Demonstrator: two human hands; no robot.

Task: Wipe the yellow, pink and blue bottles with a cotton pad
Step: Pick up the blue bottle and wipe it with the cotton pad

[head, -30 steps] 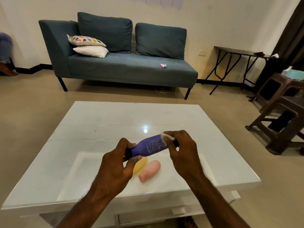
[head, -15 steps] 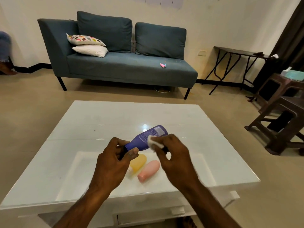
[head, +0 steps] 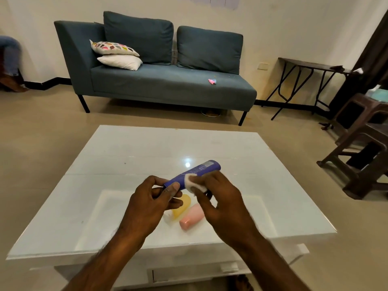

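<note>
My left hand (head: 150,203) grips the cap end of the blue bottle (head: 202,168), which points up and to the right above the white table (head: 130,156). My right hand (head: 218,198) presses a white cotton pad (head: 192,181) against the bottle's lower middle. Below the hands, the yellow bottle (head: 182,204) and the pink bottle (head: 192,216) lie side by side on the table, the yellow one partly hidden by my left fingers.
A teal sofa (head: 168,80) with two pillows (head: 117,53) stands beyond the table. A dark folding table (head: 310,66) is at the back right, and brown plastic stools (head: 363,148) stand to the right. A person's leg (head: 9,57) shows at the far left.
The cotton pad has slid from the bottle's far end down towards the cap end. The bottle has tilted further up and to the right.
</note>
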